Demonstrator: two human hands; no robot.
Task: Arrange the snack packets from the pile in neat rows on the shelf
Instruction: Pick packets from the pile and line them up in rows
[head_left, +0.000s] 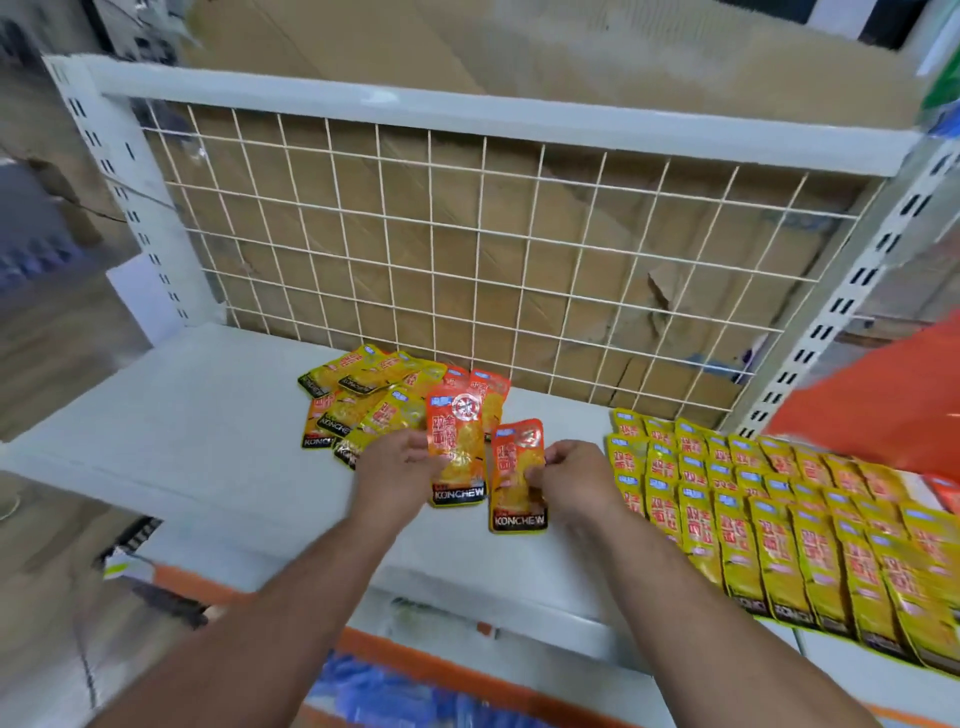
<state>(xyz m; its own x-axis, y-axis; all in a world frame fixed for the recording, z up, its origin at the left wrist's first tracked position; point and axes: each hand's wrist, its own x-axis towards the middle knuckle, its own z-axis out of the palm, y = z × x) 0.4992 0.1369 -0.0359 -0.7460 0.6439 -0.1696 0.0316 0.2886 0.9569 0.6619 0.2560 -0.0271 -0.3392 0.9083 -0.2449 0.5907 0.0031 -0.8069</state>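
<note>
L hand (400, 462) pinches orange packet (457, 449) by its left edge. R hand (576, 473) pinches second orange packet (519, 480) at its right edge. Both pkts side by side over shelf (208, 415); contact w/ shelf: can't tell. Loose pile (363, 400) just behind, near wire grid (467, 249). Neat rows (779, 519) of yellow pkts on right.
</note>
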